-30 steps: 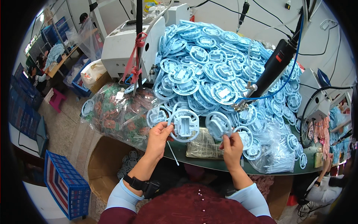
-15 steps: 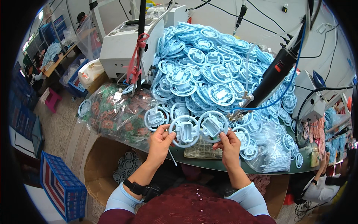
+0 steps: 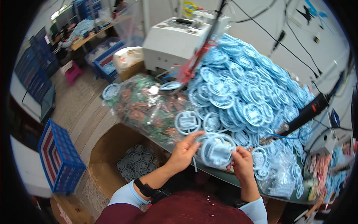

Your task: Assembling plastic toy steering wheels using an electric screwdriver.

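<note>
On the right hand [image 3: 243,162], the fingers are grasping the blue rings [image 3: 219,150], apparently two overlapping, near 3 o'clock; the left hand's [image 3: 182,152] fingers are touching about 10 o'clock, blur hiding whether they are gripping. Holding by the rim is probably keeping the raised middles uncovered. The rings are showing above the counter's [image 3: 229,179] front edge. The pile [image 3: 253,89] is crowding 1 o'clock, a transparent bag [image 3: 140,108] 10 o'clock; more room is opening toward 6 o'clock.
</note>
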The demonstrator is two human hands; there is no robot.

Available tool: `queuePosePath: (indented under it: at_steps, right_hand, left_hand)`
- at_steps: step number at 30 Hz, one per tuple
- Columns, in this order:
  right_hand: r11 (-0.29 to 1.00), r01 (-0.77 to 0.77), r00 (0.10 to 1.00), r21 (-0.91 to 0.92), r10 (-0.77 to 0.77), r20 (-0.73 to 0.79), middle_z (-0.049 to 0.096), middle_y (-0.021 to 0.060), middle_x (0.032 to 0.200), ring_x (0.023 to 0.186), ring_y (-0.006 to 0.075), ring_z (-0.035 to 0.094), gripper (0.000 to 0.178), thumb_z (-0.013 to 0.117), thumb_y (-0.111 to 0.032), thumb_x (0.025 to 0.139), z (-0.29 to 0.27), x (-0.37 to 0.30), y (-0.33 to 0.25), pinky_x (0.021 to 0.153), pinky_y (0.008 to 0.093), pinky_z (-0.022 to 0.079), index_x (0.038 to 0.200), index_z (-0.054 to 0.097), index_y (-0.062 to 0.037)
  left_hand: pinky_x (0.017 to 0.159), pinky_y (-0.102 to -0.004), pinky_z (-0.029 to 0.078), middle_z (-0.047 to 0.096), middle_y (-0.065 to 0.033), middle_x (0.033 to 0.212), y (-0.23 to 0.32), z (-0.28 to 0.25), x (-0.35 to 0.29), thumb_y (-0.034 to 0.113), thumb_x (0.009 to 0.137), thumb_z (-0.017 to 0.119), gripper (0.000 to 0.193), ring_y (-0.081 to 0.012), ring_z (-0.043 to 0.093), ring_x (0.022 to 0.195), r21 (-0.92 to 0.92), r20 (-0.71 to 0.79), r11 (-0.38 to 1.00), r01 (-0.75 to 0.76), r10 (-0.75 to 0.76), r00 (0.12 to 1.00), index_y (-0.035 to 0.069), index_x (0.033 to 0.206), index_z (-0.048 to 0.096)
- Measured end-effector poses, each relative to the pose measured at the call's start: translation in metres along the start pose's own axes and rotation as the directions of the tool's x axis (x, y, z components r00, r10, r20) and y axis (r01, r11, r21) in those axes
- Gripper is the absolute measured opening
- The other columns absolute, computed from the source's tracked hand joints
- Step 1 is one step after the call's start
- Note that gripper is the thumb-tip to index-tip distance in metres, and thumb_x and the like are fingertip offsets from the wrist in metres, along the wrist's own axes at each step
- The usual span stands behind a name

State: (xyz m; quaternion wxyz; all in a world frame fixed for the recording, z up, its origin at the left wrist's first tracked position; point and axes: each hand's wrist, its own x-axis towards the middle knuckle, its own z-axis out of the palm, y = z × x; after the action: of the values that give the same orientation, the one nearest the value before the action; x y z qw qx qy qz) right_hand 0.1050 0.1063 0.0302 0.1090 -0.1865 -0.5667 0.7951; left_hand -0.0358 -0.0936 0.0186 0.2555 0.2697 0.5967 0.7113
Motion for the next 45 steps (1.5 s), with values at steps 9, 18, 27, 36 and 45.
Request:
queuePosePath:
  at_steps: [9,18,27,36,45]
  right_hand:
    - [0.931,0.073,0.977,-0.358,0.005,0.212,0.064,0.0034,0.080,0.063,0.0092,0.061,0.018,0.068,-0.010,0.093,0.078,0.030,-0.010,0.055,0.0224,0.049,0.105,0.061,0.0017]
    - [0.853,0.242,0.970,-0.462,-0.205,0.130,0.062,0.0061,0.093,0.076,0.0114,0.063,0.041,0.067,-0.001,0.089,0.067,0.025,-0.021,0.068,0.0242,0.053,0.127,0.052,-0.0032]
    - [0.782,0.122,0.922,-0.611,-0.317,-0.222,0.059,0.0028,0.083,0.067,0.0094,0.058,0.025,0.062,0.000,0.091,0.015,-0.028,-0.010,0.059,0.0231,0.050,0.116,0.058,-0.0014]
    - [0.373,-0.217,0.683,-0.902,-0.602,-0.413,0.059,0.0136,0.104,0.094,0.0256,0.061,0.040,0.073,-0.007,0.080,-0.104,-0.093,-0.008,0.077,0.0348,0.050,0.118,0.059,-0.0030]
    - [-0.086,-0.114,0.869,-0.990,-0.491,-0.058,0.048,0.0193,0.140,0.129,0.0368,0.047,0.069,0.074,-0.006,0.070,-0.114,-0.074,0.020,0.106,0.0501,0.037,0.136,0.052,-0.0080]
  left_hand:
    - [0.093,-0.0288,0.048,0.059,-0.0056,0.116,0.040,-0.056,-0.029,0.010,0.083,0.076,0.053,-0.0127,0.057,0.107,-0.056,-0.016,0.998,0.040,-0.041,0.999,0.003,0.128,0.050]
    - [0.082,-0.0281,0.052,0.061,-0.0128,0.118,0.112,-0.339,0.023,0.019,0.090,0.068,0.059,-0.0175,0.063,0.104,0.501,-0.712,0.819,-0.279,0.573,0.406,0.001,0.139,0.039]
    - [0.104,-0.0420,0.042,0.057,-0.0245,0.132,-0.092,-0.543,0.106,0.046,0.093,0.059,0.061,-0.0378,0.054,0.123,0.763,-0.604,0.525,0.377,0.370,0.706,0.000,0.133,0.055]
    - [0.110,-0.0375,0.035,0.051,-0.0207,0.142,-0.073,-0.635,0.100,0.055,0.096,0.051,0.076,-0.0331,0.047,0.132,0.507,-0.739,0.789,0.347,0.190,0.647,-0.003,0.145,0.042]
    - [0.101,-0.0354,0.046,0.062,-0.0166,0.125,0.102,-0.251,0.030,0.018,0.105,0.045,0.035,-0.0244,0.061,0.115,0.879,-0.309,0.428,-0.212,0.848,0.430,-0.006,0.129,0.053]
